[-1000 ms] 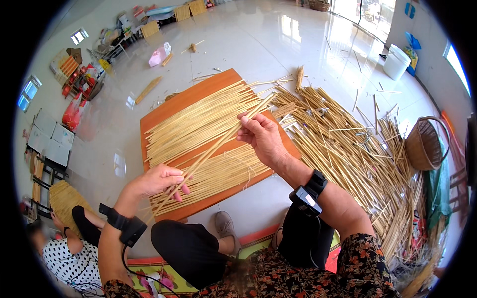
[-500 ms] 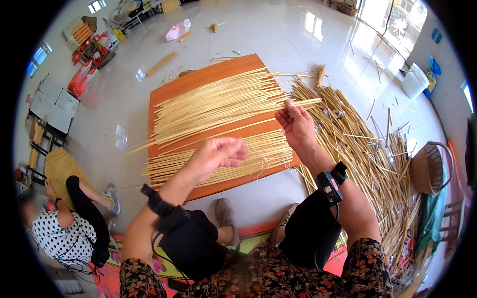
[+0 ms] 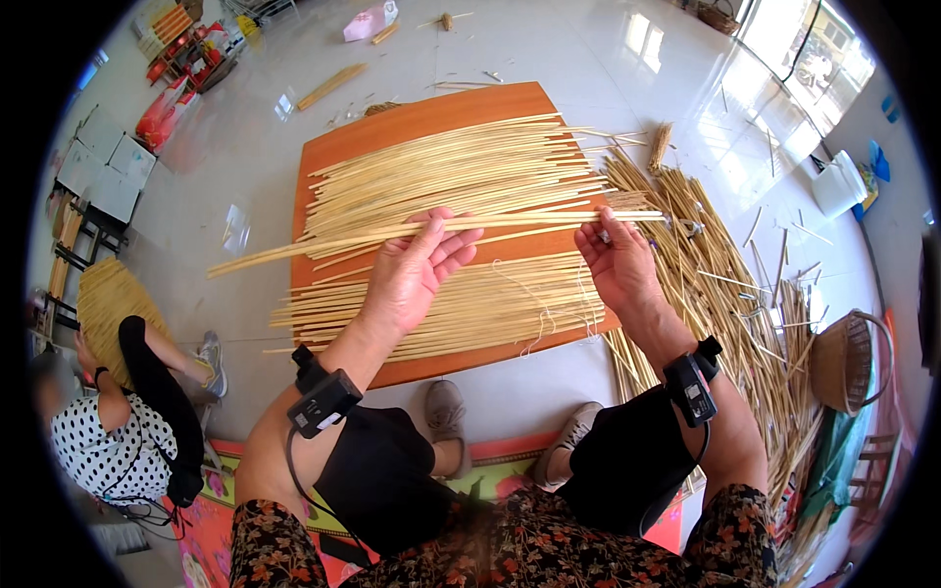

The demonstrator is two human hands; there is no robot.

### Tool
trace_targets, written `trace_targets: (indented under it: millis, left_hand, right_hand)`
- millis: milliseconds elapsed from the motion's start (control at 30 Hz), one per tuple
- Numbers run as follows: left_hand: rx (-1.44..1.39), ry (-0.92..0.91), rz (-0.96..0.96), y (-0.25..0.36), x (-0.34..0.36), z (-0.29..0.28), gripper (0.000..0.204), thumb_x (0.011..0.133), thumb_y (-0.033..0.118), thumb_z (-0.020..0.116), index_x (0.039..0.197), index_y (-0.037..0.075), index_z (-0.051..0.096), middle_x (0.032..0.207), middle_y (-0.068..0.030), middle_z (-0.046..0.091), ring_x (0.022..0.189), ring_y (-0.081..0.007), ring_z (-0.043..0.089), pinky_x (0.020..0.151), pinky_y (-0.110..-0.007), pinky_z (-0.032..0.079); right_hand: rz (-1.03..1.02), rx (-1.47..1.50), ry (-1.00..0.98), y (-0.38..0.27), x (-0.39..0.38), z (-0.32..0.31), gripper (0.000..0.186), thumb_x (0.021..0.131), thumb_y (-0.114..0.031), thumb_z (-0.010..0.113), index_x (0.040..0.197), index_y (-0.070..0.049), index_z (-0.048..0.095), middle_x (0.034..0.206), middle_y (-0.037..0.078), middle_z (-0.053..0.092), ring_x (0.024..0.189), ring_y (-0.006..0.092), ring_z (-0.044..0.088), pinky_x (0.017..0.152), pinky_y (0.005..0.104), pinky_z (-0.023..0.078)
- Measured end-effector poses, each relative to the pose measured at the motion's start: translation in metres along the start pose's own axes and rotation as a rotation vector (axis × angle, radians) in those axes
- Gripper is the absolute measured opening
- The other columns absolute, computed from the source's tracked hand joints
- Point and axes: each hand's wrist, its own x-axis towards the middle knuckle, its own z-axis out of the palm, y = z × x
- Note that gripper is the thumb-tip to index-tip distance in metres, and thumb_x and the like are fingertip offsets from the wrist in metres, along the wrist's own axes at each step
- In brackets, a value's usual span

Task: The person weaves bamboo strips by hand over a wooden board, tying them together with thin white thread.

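A few long pale straw stalks (image 3: pixel 549 220) stretch between my hands above a low brown wooden table (image 3: pixel 524 96). My left hand (image 3: pixel 404 279) pinches them near the middle between thumb and fingers, the other fingers loosely curled. Near their right end, the thumb and fingertips of my right hand (image 3: pixel 621 265) close on the same stalks. Beneath lies a wide layer of loose stalks (image 3: pixel 421 176) on the far half of the table. A row of stalks laid side by side (image 3: pixel 441 309) covers the near half, with thin pale thread (image 3: pixel 545 318) trailing at its right.
A big heap of straw (image 3: pixel 725 284) spreads over the floor at right, beside a wicker basket (image 3: pixel 841 361) and a white bucket (image 3: pixel 836 186). At left another person (image 3: pixel 118 441) sits by a woven straw piece (image 3: pixel 113 304). A straw bundle (image 3: pixel 331 86) lies beyond the table.
My left hand has moved up to the stalks and now grips them. The stalks have been lifted off the far layer and drawn nearer; my right hand has shifted slightly right and nearer.
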Motion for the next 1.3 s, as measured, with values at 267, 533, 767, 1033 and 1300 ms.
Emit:
trace_targets:
  millis: [267,533,767,1033,1300]
  left_hand:
    - [0.042,0.087,0.007,-0.001,0.001,-0.004,0.022,0.096,0.024,0.06,0.11,0.007,0.063,0.107,-0.0118,0.067,0.105,-0.0247,0.066,0.086,-0.031,0.057]
    - [-0.01,0.106,-0.014,-0.007,0.002,-0.006,0.021,0.095,0.026,0.062,0.106,0.008,0.063,0.104,-0.0103,0.067,0.103,-0.0227,0.066,0.085,-0.032,0.056]
    - [-0.001,0.164,0.072,0.003,-0.001,-0.023,0.019,0.096,0.027,0.061,0.103,0.01,0.063,0.1,-0.0061,0.067,0.096,-0.0194,0.067,0.079,-0.031,0.056]
    - [0.03,0.278,0.089,0.017,-0.008,-0.038,0.02,0.095,0.028,0.062,0.103,0.01,0.063,0.098,-0.0057,0.067,0.094,-0.0184,0.067,0.077,-0.03,0.057]
    - [0.068,0.259,0.108,0.024,-0.009,-0.044,0.021,0.093,0.026,0.066,0.104,0.008,0.065,0.098,-0.0044,0.068,0.093,-0.0176,0.068,0.077,-0.029,0.057]
  right_hand:
    - [0.02,-0.041,0.008,0.008,0.007,-0.001,0.012,0.091,-0.015,0.067,0.089,-0.008,0.057,0.082,0.003,0.059,0.08,0.0189,0.064,0.078,0.0346,0.058]
    - [-0.001,-0.088,-0.043,0.008,0.021,-0.018,0.009,0.092,-0.01,0.064,0.092,-0.004,0.058,0.082,0.006,0.061,0.077,0.0197,0.064,0.076,0.0352,0.06]
    - [0.003,-0.127,0.104,-0.006,0.027,-0.038,0.012,0.094,-0.012,0.062,0.095,-0.001,0.059,0.086,0.007,0.06,0.08,0.019,0.064,0.078,0.0349,0.06]
    - [0.035,-0.142,0.129,-0.008,0.037,-0.053,0.013,0.094,-0.013,0.063,0.095,-0.001,0.059,0.083,0.006,0.059,0.078,0.0177,0.063,0.077,0.034,0.06]
    - [0.024,-0.14,0.195,-0.009,0.043,-0.062,0.013,0.092,-0.015,0.065,0.091,-0.003,0.06,0.08,0.004,0.058,0.075,0.016,0.062,0.073,0.0315,0.06]
